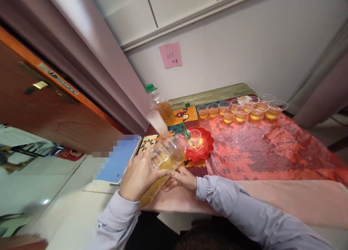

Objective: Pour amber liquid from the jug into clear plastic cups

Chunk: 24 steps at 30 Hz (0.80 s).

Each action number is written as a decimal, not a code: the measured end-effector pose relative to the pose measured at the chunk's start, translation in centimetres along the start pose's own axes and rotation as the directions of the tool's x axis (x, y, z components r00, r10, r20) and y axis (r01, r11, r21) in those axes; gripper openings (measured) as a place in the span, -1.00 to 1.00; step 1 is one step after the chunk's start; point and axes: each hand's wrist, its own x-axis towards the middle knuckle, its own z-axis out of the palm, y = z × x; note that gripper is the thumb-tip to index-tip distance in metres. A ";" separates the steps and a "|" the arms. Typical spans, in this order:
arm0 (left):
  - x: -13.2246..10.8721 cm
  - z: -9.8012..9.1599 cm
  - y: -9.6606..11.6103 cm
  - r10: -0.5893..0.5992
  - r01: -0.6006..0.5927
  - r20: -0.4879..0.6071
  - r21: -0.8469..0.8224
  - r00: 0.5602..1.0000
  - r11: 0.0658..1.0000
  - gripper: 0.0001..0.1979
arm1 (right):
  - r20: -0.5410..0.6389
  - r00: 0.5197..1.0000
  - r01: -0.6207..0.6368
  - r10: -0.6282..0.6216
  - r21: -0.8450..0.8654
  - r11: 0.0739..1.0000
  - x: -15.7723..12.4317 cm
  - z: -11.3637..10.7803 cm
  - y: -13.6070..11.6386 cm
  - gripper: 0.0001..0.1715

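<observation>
Both my hands hold a large clear bottle (166, 156) of amber liquid, tipped so its mouth is over a small clear cup (195, 135). That cup stands in a red scalloped dish (204, 149). My left hand (138, 175) wraps the bottle's side from the left. From below, my right hand (181, 179) supports the bottle with its fingers pressed against it.
Several filled clear cups (241, 111) stand in rows at the table's far side on a red plastic sheet (261, 148). A second bottle with a green cap (160, 105) and a stack of empty cups (157, 122) stand at the back left. A blue tablet (119, 161) lies left of my hands.
</observation>
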 end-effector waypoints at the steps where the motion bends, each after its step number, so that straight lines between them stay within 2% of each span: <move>1: 0.0 -0.2 0.2 -0.005 0.005 0.040 0.010 0.999 1.000 -0.03 | -0.002 1.000 0.002 -0.002 0.004 1.000 0.0 0.0 0.0 0.11; 3: 0.1 -0.6 0.5 -0.010 0.007 0.102 0.026 0.995 1.000 -0.04 | -0.002 1.000 0.008 -0.008 0.009 1.000 -0.1 0.1 -0.1 0.10; 5: 0.1 -0.9 0.8 -0.015 0.011 0.116 0.041 0.993 0.999 -0.04 | -0.004 1.000 0.011 -0.011 0.009 1.000 -0.1 0.1 -0.1 0.07; 24: 0.7 -1.7 1.8 -0.045 0.023 0.146 0.149 0.988 0.989 -0.05 | -0.011 1.000 0.026 -0.025 0.021 0.999 0.3 -0.1 -0.2 0.08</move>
